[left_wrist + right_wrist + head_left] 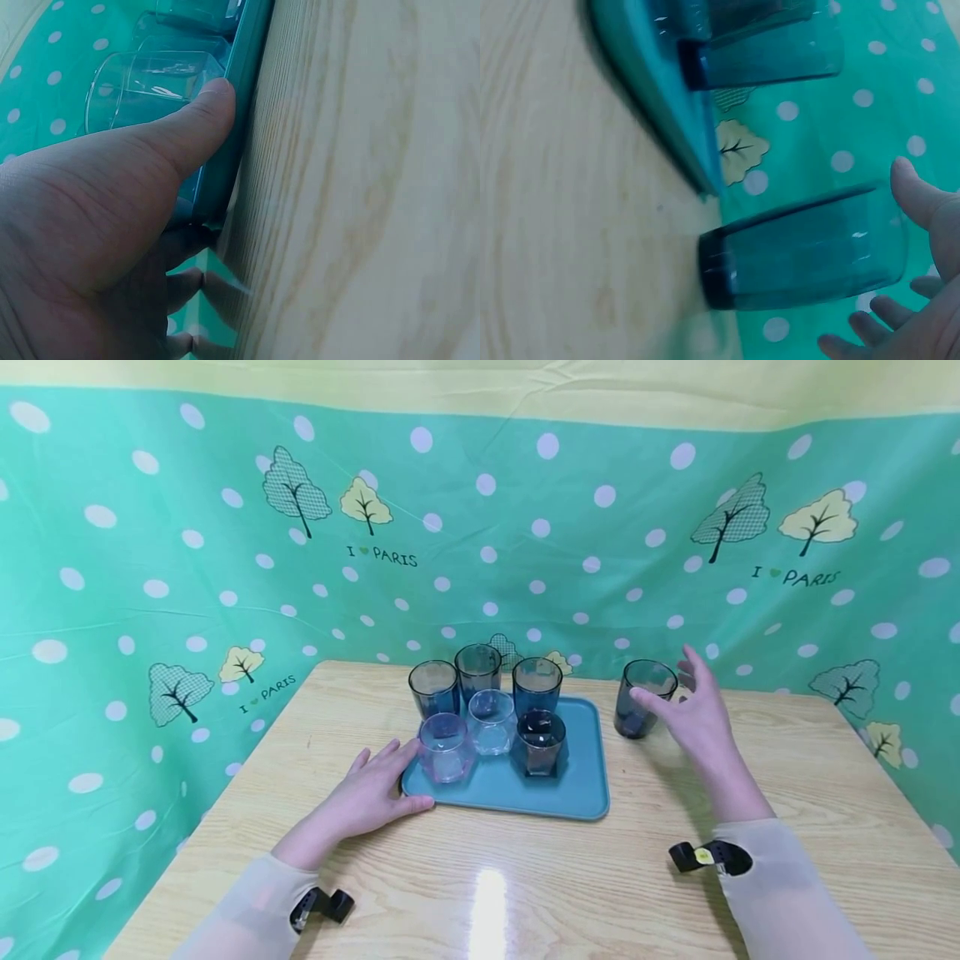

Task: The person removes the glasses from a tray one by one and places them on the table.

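Note:
A tall dark tinted glass (634,702) stands upright on the table, right of the blue tray (517,800). At its rim is my right hand (697,710), thumb toward the front and fingers spread behind; in the right wrist view a gap shows between the fingers and the tall glass (810,251). My left hand (378,789) rests at the tray's front left corner, its thumb (202,116) on the edge and the other fingers extended along the left side. Closest to it sits a short pinkish clear glass (446,750).
On the tray also stand a short clear glass (492,724), a short dark glass (541,745) and a tall bluish glass (537,687). Two more tall bluish glasses (478,672) are at its back left. A green dotted curtain (487,527) hangs behind the wooden table (405,885).

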Demonstrator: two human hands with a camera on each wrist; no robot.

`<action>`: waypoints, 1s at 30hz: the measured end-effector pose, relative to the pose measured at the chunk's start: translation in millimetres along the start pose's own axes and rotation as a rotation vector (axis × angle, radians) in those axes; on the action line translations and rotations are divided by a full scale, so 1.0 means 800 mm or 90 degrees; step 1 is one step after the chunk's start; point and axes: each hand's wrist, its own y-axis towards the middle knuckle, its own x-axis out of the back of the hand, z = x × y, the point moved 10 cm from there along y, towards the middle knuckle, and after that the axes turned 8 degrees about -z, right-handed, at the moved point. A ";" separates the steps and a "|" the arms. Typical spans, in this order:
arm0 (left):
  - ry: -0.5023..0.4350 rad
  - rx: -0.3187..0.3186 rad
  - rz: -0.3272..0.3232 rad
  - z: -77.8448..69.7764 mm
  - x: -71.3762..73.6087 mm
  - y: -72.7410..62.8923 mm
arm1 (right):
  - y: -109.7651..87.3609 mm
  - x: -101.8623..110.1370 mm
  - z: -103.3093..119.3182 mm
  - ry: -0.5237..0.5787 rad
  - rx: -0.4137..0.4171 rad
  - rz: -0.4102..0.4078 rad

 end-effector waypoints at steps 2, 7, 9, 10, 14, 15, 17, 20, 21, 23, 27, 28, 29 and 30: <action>0.002 0.000 -0.002 0.000 0.001 0.000 | 0.000 0.003 0.011 0.001 0.007 -0.016; 0.002 0.001 -0.003 0.000 0.001 0.001 | -0.006 0.009 0.052 0.008 0.064 -0.072; 0.001 0.001 -0.003 -0.001 0.001 0.001 | -0.010 0.008 0.070 0.013 0.087 -0.093; 0.000 0.003 -0.003 -0.001 0.001 0.001 | -0.012 0.006 0.078 0.016 0.093 -0.100; 0.000 0.007 -0.003 -0.001 0.002 -0.002 | -0.018 -0.006 0.104 0.029 0.105 -0.106; -0.001 0.008 -0.003 -0.001 0.002 -0.002 | -0.019 -0.011 0.109 0.032 0.109 -0.103; -0.003 0.007 -0.002 -0.001 0.002 -0.003 | -0.021 -0.020 0.118 0.040 0.118 -0.095; -0.004 0.009 0.000 0.000 0.000 -0.004 | -0.024 -0.037 0.126 0.048 0.130 -0.078; -0.003 0.009 0.000 0.000 0.000 -0.005 | -0.025 -0.044 0.129 0.051 0.132 -0.070; -0.001 0.009 0.000 0.001 -0.001 -0.005 | -0.025 -0.057 0.131 0.050 0.134 -0.051; -0.006 0.008 -0.002 0.002 -0.002 -0.005 | -0.026 -0.085 0.134 0.052 0.127 -0.005; -0.007 0.007 -0.004 0.002 -0.002 -0.005 | -0.026 -0.092 0.134 0.054 0.126 0.005; -0.008 0.007 -0.004 0.002 -0.002 -0.004 | -0.026 -0.098 0.134 0.059 0.124 0.015; -0.007 0.004 -0.006 0.002 -0.002 -0.003 | -0.026 -0.103 0.135 0.065 0.124 0.023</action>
